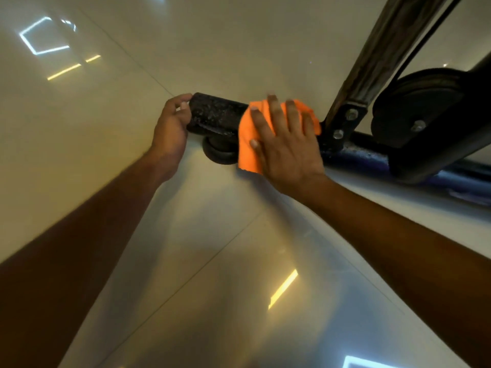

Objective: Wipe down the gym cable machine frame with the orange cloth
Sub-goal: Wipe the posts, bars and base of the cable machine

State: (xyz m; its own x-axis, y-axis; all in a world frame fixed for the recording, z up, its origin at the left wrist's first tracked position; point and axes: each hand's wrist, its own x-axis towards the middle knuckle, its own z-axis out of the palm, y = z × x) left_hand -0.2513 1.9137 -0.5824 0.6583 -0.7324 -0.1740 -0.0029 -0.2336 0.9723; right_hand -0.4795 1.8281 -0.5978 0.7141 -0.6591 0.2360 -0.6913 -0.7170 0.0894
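Two bare forearms are seen reaching away from the camera, low over a glossy tiled floor (212, 261) on which ceiling lights are mirrored as white and yellow streaks. At the far end of the arms, the base tube (218, 115) of the gym cable machine frame is laid across the floor; its end section is black and speckled with dust or wear, and further right a blue finish is shown. A round black foot (219, 154) is fixed under the tube near its open end and is set on the tiles.

The orange cloth (248, 139) is draped over the top and near side of the tube, just left of the bolted bracket (342, 126). It is pressed against the tube by the right hand (287, 144), which is laid flat on it with the fingers straight and spread apart; nothing is gripped by them. The lower corner of the cloth is left hanging below the palm, close to the floor.

The end of the tube is cupped by the left hand (170, 126), with the fingers curled round the end cap and the thumb held at the near side.

From the bracket, a grey upright post (382, 49) is angled up and to the right, and a black cable (425, 38) is run beside it. A black pulley wheel (417, 107) is mounted just right of the bracket.
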